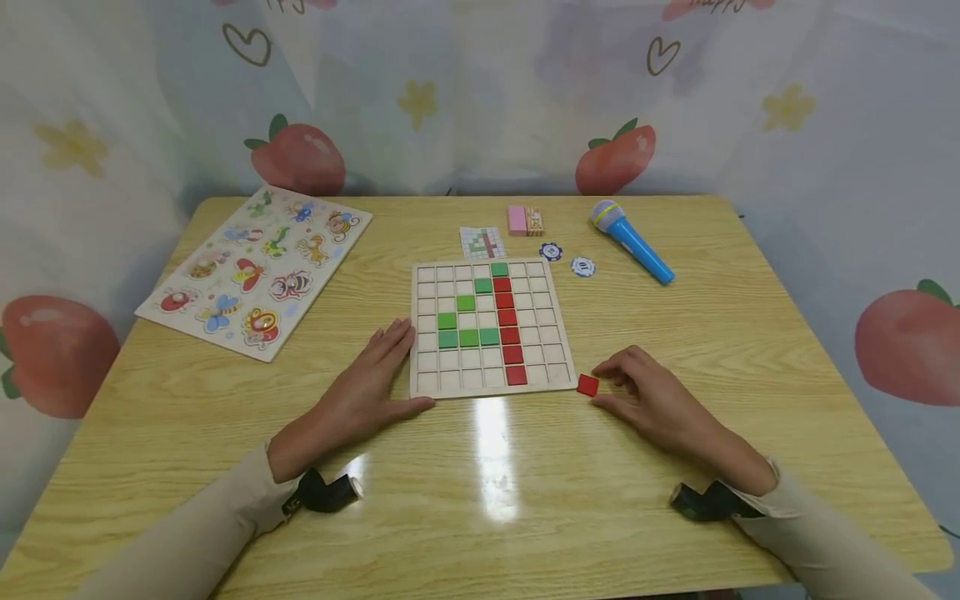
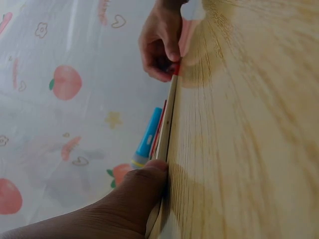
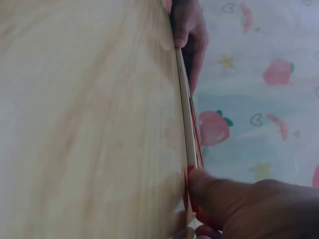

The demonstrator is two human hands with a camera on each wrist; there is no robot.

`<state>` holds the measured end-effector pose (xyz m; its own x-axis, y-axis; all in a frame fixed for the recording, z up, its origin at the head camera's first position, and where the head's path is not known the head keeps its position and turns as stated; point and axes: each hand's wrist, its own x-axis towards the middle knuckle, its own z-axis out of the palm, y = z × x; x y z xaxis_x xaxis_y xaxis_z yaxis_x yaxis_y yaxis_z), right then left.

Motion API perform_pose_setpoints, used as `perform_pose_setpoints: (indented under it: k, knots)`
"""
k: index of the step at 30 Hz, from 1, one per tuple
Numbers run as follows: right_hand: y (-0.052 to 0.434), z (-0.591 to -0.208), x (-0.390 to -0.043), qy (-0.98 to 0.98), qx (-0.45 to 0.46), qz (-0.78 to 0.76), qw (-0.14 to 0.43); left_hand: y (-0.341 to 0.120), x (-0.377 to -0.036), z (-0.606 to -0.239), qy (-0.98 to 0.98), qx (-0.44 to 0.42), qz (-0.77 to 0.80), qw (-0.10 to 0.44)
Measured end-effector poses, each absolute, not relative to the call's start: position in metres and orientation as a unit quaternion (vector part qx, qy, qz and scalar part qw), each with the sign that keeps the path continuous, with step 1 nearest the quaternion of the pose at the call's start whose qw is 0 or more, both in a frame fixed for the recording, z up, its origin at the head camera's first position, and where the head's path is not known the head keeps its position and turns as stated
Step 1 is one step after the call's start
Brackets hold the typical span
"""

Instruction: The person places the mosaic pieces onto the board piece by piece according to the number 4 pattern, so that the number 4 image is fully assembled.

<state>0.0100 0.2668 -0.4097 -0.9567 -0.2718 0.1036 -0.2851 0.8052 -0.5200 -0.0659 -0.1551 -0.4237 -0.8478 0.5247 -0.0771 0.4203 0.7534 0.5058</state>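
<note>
— Between the hands, what lies there?
— A wooden grid board (image 1: pixel 491 327), with red and green tiles set in it. The left hand (image 1: pixel 367 385) rests flat, fingers straight, touching its left edge.
— And the right hand (image 1: pixel 651 396)?
— Its fingers pinch a loose red tile (image 1: pixel 587 385) on the table (image 1: pixel 225 433), just beside the board's near right corner.

Grid board (image 1: pixel 491 327) at the middle of the table (image 1: pixel 480 500), tiles (image 1: pixel 507 317) set in its squares. Left hand (image 1: pixel 367 385) resting against the board's near-left corner; right hand (image 1: pixel 654 400) just off the near-right corner, touching a loose tile (image 1: pixel 588 385). Behind the board: small card (image 1: pixel 482 242), box (image 1: pixel 525 221), two chips (image 1: pixel 567 258), microphone (image 1: pixel 632 240) further right. Puzzle board (image 1: pixel 255 268) far left.
</note>
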Motion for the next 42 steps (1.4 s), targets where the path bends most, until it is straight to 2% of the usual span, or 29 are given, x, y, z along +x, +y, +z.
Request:
perform_pose_setpoints:
  k: [5,12,21,34,42]
  knots:
    - [0.265,-0.414,0.009,-0.949,0.153,0.273,0.034,-0.155,-0.065,-0.422,0.93,0.258,0.241,0.101]
    - [0.268,-0.41,0.005,-0.953,0.146,0.266,0.024,-0.155,-0.065,-0.424,0.93,0.257,0.243,0.102]
    - [0.258,-0.389,-0.027,-0.952,0.189,0.24,0.021,-0.156,-0.066,-0.425,0.929,0.259,0.245,0.102]
    - [0.224,-0.378,-0.073,-0.954,0.199,0.222,-0.031,-0.154,-0.066,-0.424,0.93,0.26,0.24,0.1]
    - [0.207,-0.378,-0.087,-0.953,0.221,0.199,-0.058,-0.156,-0.066,-0.425,0.928,0.267,0.245,0.09]
